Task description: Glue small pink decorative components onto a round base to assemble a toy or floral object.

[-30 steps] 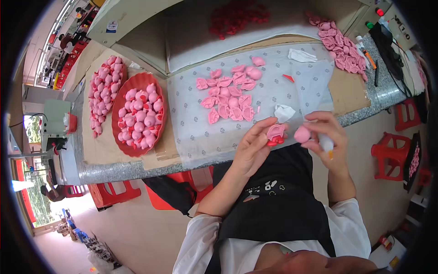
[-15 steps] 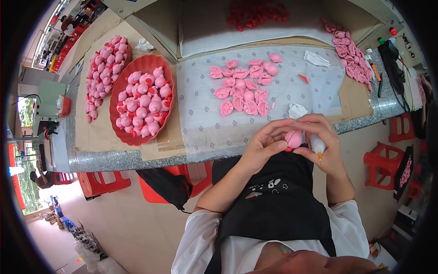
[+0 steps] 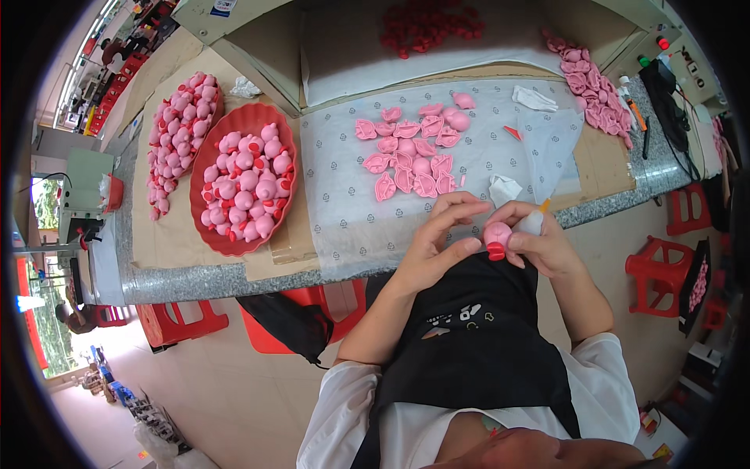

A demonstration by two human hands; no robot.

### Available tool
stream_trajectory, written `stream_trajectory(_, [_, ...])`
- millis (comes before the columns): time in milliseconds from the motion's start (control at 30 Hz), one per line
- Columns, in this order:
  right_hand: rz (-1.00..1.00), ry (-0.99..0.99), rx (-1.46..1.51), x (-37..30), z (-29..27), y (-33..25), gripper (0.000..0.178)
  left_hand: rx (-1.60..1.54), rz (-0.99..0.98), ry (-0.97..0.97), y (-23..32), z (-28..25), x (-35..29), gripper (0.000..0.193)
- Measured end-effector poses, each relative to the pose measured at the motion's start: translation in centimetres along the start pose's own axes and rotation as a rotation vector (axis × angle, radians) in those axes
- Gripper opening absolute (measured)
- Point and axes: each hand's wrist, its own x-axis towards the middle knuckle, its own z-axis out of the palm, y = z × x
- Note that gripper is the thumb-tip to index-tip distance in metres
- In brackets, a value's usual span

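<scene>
A small round pink figure [image 3: 495,232] with a red base is pinched in the fingers of my right hand [image 3: 547,246], just beyond the table's near edge. The same hand also keeps hold of a small whitish squeeze bottle [image 3: 532,223], its orange nozzle pointing up and away from me. To the left, my left hand [image 3: 437,241] is open, its fingers apart and curved toward the figure, with a gap between thumb and figure. Beyond both hands, several pink shell-like pieces [image 3: 406,130] lie in loose rows on the printed white sheet [image 3: 336,187].
A red scalloped bowl [image 3: 205,227] of pink-and-red figures stands at left, beside another heap of figures [image 3: 183,125]. More pink pieces [image 3: 601,102] are piled at right. Crumpled white tissue [image 3: 504,190] lies near my right hand. An open-fronted cabinet [image 3: 258,62] borders the far side.
My left hand has let go of the pink figure and moved slightly left. The figure has turned, its red base facing me. The bottle's nozzle has swung from pointing toward me to pointing away.
</scene>
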Motion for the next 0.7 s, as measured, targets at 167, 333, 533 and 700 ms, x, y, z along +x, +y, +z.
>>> stream_trajectory(167, [0.141, -0.045, 0.366, 0.2, 0.5, 1.4, 0.024, 0.043, 0.083, -0.139, 0.3, 0.1, 0.5, 0.035])
stream_trajectory(333, [0.136, -0.102, 0.426, 0.4, 0.4, 2.9, 0.029, 0.036, 0.072, -0.144, 0.4, 0.0, 0.5, 0.033])
stream_trajectory(533, [-0.044, 0.002, 0.277, 0.3, 1.3, 2.5, 0.031, -0.021, 0.072, -0.1, 0.3, -0.1, 0.1, 0.044])
stream_trajectory(700, [-0.764, 0.257, -0.584, 0.7, 1.9, 2.2, 0.032, -0.062, 0.133, 0.02, 0.6, 0.6, -1.3, 0.046])
